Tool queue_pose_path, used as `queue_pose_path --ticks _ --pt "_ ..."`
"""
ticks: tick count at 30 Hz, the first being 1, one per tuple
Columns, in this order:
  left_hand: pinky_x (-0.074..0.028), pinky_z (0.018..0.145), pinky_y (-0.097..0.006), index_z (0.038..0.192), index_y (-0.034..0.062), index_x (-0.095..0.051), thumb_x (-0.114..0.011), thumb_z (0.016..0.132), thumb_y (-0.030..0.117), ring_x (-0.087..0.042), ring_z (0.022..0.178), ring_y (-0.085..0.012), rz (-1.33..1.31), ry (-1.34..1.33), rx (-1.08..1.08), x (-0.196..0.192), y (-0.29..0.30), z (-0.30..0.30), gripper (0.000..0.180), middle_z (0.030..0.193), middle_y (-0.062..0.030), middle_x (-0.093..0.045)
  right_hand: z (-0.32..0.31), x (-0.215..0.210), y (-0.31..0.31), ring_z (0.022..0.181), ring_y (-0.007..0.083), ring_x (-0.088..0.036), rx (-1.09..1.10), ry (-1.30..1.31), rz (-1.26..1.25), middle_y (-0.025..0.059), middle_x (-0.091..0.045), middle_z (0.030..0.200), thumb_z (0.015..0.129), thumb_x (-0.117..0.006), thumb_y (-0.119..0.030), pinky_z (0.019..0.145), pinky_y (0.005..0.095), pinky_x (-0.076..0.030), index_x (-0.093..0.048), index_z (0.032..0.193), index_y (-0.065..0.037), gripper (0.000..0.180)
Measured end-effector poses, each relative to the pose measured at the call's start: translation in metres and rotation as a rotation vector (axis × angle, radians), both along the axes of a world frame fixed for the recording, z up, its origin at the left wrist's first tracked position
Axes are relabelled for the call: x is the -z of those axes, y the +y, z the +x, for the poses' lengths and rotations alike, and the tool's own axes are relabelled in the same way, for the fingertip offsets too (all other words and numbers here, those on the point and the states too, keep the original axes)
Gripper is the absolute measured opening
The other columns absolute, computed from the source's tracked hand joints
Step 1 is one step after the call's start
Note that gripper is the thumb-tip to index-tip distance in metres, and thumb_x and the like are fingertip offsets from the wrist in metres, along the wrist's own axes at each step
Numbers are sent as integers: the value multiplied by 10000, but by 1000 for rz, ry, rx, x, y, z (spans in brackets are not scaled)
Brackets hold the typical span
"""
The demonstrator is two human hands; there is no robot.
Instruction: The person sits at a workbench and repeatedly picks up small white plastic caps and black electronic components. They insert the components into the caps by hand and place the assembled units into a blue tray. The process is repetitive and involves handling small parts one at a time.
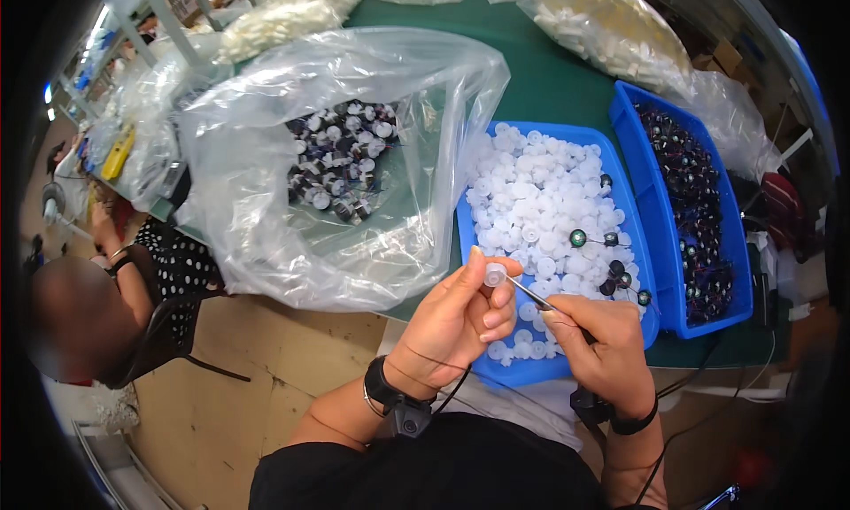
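My left hand [460,320] pinches a small translucent white plastic cap [495,275] between thumb and fingers, above the near edge of a blue tray. In my right hand [604,343] is a thin pointed metal tool [529,294]; its tip meets or nearly meets the cap's side. Whether it is tweezers or a single shaft I cannot tell. Many similar loose caps [531,187] fill the blue tray [642,271] below my hands. Several dark round parts [578,238] lie on top of the caps, toward the tray's right side.
Left of the tray, a large clear plastic bag [239,182] holds dark parts fitted with white caps [341,160]. A second blue bin [655,235] full of dark wired parts stands right. Behind is a bag of pale pieces [611,32]. Another person [133,280] sits at left.
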State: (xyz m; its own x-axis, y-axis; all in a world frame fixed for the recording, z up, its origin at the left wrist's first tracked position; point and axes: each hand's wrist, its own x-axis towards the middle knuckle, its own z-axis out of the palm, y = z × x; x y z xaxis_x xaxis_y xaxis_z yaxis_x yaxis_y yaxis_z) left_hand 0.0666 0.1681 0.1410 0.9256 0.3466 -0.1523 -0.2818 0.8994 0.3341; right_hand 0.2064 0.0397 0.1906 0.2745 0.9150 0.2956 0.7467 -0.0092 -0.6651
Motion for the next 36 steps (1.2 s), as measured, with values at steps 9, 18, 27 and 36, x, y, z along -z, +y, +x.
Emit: queue_pose_path --ticks 9,18,27,36 --pt "-360 542 -214 1082 -20 -511 -397 1017 389 -390 630 -90 48 83 -105 -10 -47 3 430 754 -15 -479 3 7 -35 424 241 -545 -17 -74 138 94 -534 507 842 -669 -144 409 348 -371 -672 835 -63 81" --pt "-354 525 -209 1083 -26 -517 -459 1006 335 -405 636 -95 -27 114 -114 -9 -60 16 374 740 -18 -482 12 15 -52 428 273 -551 44 1 141 121 -535 507 843 -673 -160 410 366 -379 -680 823 -66 96" --pt "-390 569 -221 1101 2 -549 -534 978 262 -448 653 -88 386 279 -157 -14 -73 22 287 778 -8 -502 23 11 -50 427 256 -546 2 -55 168 103 -520 495 842 -659 -150 408 360 -373 -648 773 -74 103" --pt "-432 594 -239 1087 25 -568 -550 973 228 -500 679 -90 383 229 -236 -16 -87 24 233 805 -17 -533 24 20 -48 417 138 -476 -99 49 191 63 -502 500 871 -626 -126 413 325 -343 -634 801 -50 103"
